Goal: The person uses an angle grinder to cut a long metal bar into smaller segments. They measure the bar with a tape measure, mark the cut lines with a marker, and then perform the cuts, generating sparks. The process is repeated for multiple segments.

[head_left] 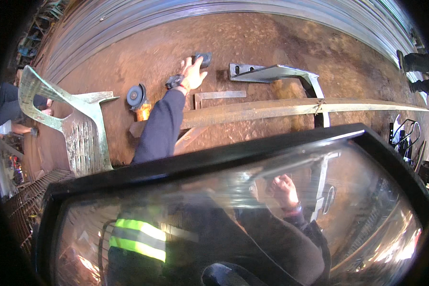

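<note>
My left hand (193, 76) reaches out over the brown ground with its fingers spread. Their tips are at the near left edge of a small dark block (203, 59); whether they grip it does not show. An angle grinder (137, 100) with an orange body and dark disc lies left of that forearm. A metal square (221, 95) lies just beyond a long rusty metal bar (252, 110). Through the clear, scratched visor of a black-framed face shield (205, 175), my right hand (285, 191) appears with curled fingers; glare hides what they may hold.
A bent grey metal bracket with slots (271, 74) stands beyond the bar at right. At left is a worn pale green plastic chair (86, 128), with a person (14, 107) behind it. Long metal lengths (214, 7) line the far side. Another person's dark-clothed legs (417, 71) show far right.
</note>
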{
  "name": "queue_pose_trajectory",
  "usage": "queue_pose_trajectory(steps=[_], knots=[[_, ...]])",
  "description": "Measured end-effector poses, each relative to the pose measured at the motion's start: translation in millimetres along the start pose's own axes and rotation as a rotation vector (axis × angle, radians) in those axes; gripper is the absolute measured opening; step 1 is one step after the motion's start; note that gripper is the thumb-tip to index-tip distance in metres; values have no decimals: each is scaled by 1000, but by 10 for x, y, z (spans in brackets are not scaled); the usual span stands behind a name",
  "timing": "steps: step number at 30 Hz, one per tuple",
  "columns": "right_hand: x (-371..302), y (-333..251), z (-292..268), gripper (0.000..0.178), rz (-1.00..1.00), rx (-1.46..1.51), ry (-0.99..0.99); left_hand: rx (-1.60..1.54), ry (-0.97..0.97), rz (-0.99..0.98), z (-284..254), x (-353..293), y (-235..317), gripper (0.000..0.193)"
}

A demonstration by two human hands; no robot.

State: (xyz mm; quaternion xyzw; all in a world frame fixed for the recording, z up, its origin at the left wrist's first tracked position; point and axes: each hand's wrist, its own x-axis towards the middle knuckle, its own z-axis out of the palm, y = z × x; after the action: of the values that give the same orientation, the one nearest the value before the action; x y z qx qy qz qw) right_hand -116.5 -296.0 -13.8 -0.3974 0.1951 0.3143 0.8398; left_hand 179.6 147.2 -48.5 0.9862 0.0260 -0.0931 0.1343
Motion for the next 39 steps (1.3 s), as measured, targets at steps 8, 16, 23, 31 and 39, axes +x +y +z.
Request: queue_pose_trajectory(steps=[8, 16, 23, 31, 39], knots=[[26, -321, -41, 18, 31, -256, 52, 85, -73, -68, 485, 832, 46, 66], [551, -999, 801, 50, -549, -1051, -50, -1406, 110, 134, -331, -459, 812, 55], [914, -1011, 1985, 90, -698, -1423, -514, -1792, -11, 52, -134, -2483, 1369, 69], [789, -729, 2026, 93, -443, -1216, -516, -1473, 129, 92, -433, -2848, 1155, 72], [797, -390, 1598, 85, -155, -617, -494, -1783, -59, -126, -248, -2953, 1161, 50]])
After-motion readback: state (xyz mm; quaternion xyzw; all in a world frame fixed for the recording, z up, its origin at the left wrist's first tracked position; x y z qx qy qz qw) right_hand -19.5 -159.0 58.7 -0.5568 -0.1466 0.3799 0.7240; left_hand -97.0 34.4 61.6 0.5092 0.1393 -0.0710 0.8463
